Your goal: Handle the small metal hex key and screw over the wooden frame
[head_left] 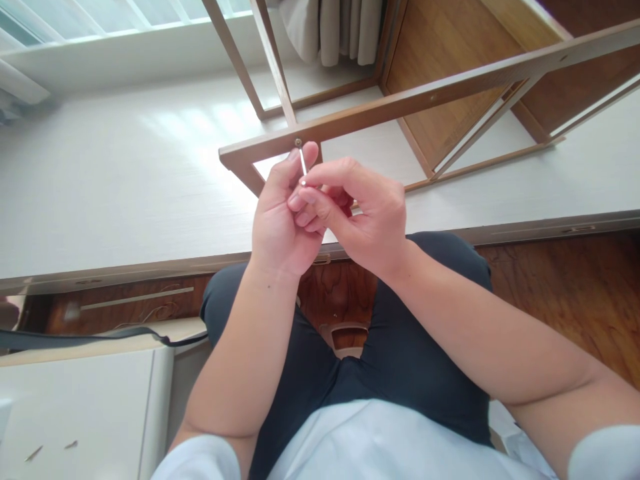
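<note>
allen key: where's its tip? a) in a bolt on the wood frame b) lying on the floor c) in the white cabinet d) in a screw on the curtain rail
a: the allen key, pinched by both hands, runs up to a bolt in the wood frame.

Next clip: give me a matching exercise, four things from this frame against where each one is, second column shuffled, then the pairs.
Things:
1. metal key
2. wooden frame
3. black strap
4. curtain

Places:
A. hanging at the top, behind the frame
B. lying across the white cabinet at lower left
C. pinched between the left hand and right hand, tip at a bolt
D. lying on the pale floor in front of the person

Pairs: 1-C, 2-D, 3-B, 4-A
</note>
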`<state>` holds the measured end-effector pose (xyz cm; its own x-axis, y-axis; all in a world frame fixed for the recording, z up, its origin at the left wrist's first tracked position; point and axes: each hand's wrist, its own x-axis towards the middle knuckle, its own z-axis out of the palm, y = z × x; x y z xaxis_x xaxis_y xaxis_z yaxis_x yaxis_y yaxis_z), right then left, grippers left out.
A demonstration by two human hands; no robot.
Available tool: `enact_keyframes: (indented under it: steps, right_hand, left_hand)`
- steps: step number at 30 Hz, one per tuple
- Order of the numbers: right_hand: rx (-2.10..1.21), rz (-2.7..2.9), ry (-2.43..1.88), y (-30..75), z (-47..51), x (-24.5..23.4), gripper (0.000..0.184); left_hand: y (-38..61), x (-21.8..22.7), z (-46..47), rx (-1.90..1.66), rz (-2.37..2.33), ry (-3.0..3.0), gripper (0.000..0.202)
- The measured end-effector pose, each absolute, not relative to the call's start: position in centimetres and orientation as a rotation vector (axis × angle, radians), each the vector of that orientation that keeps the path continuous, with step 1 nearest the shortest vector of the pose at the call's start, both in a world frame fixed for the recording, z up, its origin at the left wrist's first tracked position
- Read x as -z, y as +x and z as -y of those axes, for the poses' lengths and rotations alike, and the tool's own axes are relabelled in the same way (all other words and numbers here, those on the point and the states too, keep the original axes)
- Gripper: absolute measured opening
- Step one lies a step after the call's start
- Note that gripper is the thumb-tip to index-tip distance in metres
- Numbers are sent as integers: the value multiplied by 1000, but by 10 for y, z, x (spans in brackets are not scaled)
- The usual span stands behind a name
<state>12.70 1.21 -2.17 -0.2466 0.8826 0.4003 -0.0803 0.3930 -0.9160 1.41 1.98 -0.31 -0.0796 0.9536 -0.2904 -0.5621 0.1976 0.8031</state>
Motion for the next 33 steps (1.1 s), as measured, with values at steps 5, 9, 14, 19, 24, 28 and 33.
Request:
enact_keyframes:
  steps: [5, 9, 14, 19, 24, 28, 33]
  right_hand:
    - [-1134, 1509, -779, 128, -13, 23, 15]
    - [-1073, 1570, -784, 128, -13, 22, 19]
    - [-964, 1624, -704, 129, -17, 25, 22]
    - [-740, 1652, -554, 126, -23, 33, 18]
    - [-681, 1735, -614, 127, -25, 33, 20]
    - [-726, 1726, -607, 131, -26, 32, 22]
    - [-772, 1686, -606, 131, -29, 32, 20]
  left_hand:
    - [14, 3, -20, -1344, -949, 528, 32]
    - [13, 4, -20, -1327, -922, 510, 35]
    - [10, 3, -21, -1337, -861, 412, 29]
    - [11, 0, -20, -1313, -698, 315, 36]
    - [15, -2, -21, -1324, -791, 281, 27]
    - [16, -2, -20, -1364, -762, 267, 27]
    - [17, 7, -22, -1381, -724, 267, 31]
